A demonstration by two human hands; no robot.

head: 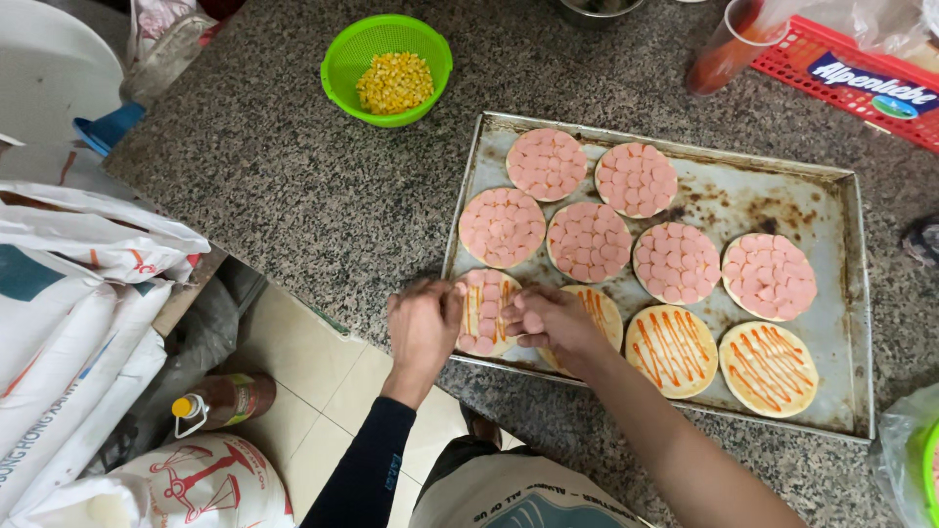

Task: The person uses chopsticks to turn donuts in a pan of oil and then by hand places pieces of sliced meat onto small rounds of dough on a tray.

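1. Left hand [423,328]: hovering at the tray's [841,293] lower left edge, fingers curled loosely over the half-covered round base [486,311], apparently pinching nothing.
2. Right hand [548,321]: fingertips pressing sausage slices [481,337] onto that base; grip indeterminable.
3. Handling: slices looking light, soft, slippery; best pinched by the rims.
4. Upper left: green colander of corn [388,68].
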